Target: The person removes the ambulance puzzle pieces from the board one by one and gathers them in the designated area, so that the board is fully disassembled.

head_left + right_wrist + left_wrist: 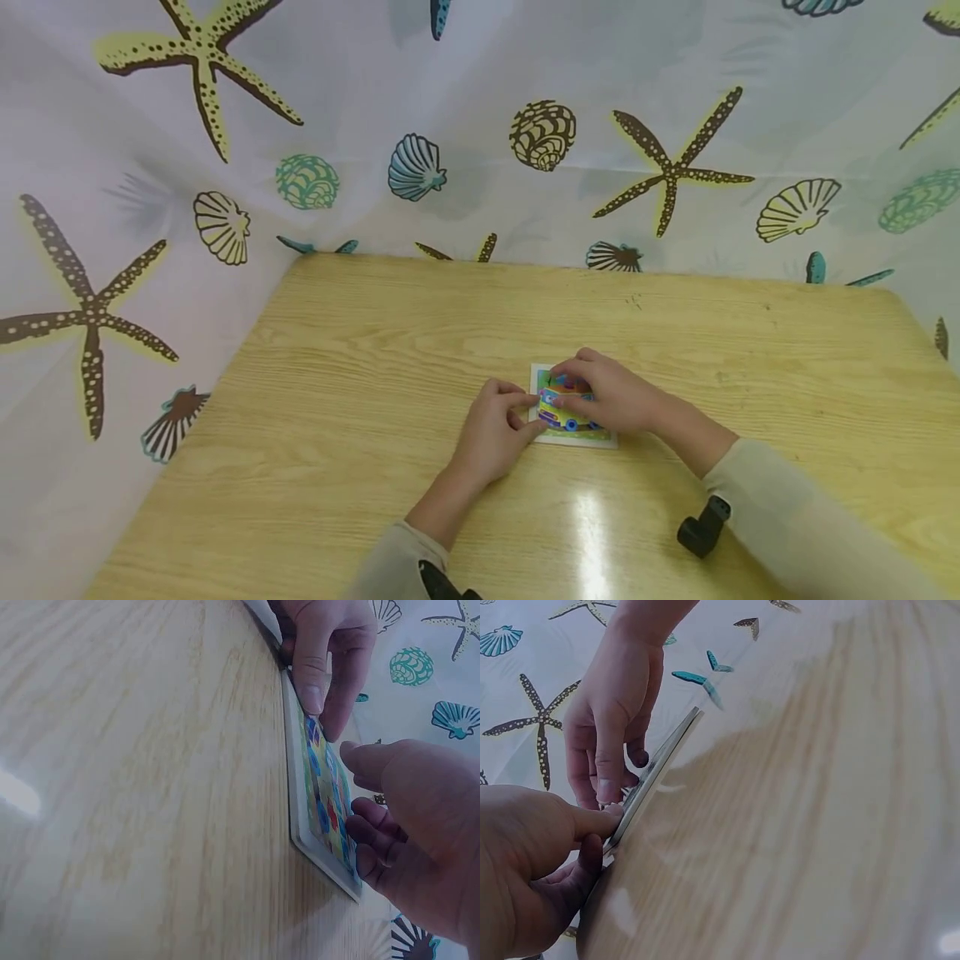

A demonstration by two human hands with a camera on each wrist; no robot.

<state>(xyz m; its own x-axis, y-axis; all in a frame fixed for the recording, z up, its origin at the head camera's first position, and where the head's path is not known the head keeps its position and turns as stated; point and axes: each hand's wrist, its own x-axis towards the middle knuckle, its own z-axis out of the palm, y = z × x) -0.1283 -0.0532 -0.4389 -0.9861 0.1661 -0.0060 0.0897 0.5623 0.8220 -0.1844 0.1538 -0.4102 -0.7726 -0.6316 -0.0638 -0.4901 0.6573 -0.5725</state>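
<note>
1. Left hand point(491, 429): thumb and forefinger bent at the picture board's left edge; whether they pinch it, I cannot tell.
2. Right hand point(615, 396): loosely bent over the board's right part, thumb apart from fingers, with no hold visible.
3. Picture board point(573, 436): flat on the counter point(337, 375), showing a colourful vehicle point(555, 414).
4. Beyond the board: shell-and-starfish cloth point(465, 108).

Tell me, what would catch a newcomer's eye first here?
Probably the small, brightly coloured picture board on the wooden table, with the left hand at its left edge and the right hand over its right part. Behind the table, the white cloth stands out too, printed with starfish and shells.
</note>
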